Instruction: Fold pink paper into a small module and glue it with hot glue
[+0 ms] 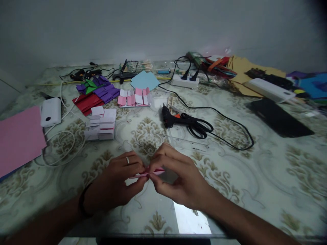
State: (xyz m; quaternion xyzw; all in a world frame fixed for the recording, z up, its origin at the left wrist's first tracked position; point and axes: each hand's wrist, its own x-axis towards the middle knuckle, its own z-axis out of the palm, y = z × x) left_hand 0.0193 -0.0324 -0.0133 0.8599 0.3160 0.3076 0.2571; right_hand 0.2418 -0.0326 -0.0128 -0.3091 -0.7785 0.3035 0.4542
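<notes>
Near the front middle of the table, a narrow folded piece of pink paper (158, 171) is pinched between both of my hands. My left hand (125, 177) wears a ring and grips the paper's left part between thumb and fingers. Close beside it, my right hand (176, 175) pinches the same piece with thumb and index finger. Much of the paper is hidden behind the fingers. Beyond my hands lie folded white paper pieces (100, 124) and a row of pink and white folded pieces (135, 97).
A black glue gun (168, 117) and scissors (200, 126) lie ahead, with a cord looping right to a power strip (185, 81). Pink sheets (20, 139) and a white power bank (51, 111) are left. A black flat slab (281, 117) lies right.
</notes>
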